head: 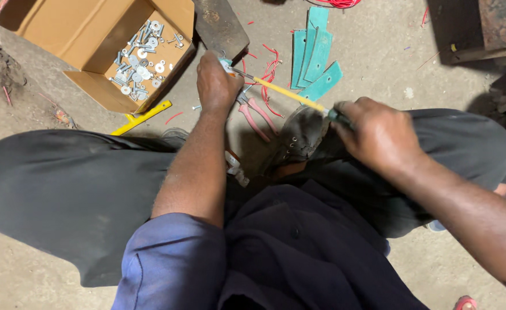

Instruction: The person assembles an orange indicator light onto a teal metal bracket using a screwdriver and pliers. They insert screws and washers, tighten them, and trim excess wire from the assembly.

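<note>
Evidently the right hand [379,135] gripped a yellow-shafted screwdriver [287,93] whose tip met the small teal part [226,63] pinched in the left hand [215,83] at upper centre, so steady, in-line pressure seemed wise.

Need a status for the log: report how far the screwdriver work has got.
Done: not clear from this view. In hand: right hand drives the yellow screwdriver into a small part in the left hand. Left: teal strips lie loose, and bolts fill the box.

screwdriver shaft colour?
Yellow: the screwdriver shaft, held by the right hand, shows clearly in the head view.
</note>
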`<state>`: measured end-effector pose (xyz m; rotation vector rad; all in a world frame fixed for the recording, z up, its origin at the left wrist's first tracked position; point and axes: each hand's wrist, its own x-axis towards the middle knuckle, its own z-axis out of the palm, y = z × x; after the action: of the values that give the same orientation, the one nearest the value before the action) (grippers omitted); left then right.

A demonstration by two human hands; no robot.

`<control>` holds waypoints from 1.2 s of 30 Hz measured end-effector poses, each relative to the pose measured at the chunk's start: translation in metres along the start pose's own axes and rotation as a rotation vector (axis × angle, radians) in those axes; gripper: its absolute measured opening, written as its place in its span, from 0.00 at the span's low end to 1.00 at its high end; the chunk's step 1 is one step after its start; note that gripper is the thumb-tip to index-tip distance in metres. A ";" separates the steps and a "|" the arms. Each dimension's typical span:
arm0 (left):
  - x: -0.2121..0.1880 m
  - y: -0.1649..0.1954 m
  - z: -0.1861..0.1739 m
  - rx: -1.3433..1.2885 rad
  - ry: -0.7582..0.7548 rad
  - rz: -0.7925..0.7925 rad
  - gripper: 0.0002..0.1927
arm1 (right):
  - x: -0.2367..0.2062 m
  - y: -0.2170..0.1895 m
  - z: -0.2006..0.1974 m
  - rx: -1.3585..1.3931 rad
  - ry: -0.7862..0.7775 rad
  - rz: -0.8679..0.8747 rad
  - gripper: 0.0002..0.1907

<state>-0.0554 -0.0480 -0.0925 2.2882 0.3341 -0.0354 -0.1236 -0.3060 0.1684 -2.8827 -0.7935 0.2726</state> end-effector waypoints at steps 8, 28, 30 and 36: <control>-0.005 -0.005 0.006 -0.007 0.033 0.084 0.27 | 0.013 0.004 -0.001 0.054 -0.314 0.403 0.19; -0.002 0.001 0.006 0.023 0.028 0.016 0.25 | 0.007 0.002 0.013 1.157 -0.348 1.094 0.17; -0.002 0.002 0.004 0.024 0.022 0.020 0.26 | 0.007 0.003 0.014 1.067 -0.296 0.966 0.17; 0.001 0.001 -0.002 0.009 -0.007 0.008 0.28 | -0.009 -0.002 0.004 0.166 -0.101 0.241 0.17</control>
<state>-0.0541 -0.0473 -0.0905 2.2982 0.3219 -0.0412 -0.1326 -0.3084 0.1665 -2.8219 -0.4126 0.4888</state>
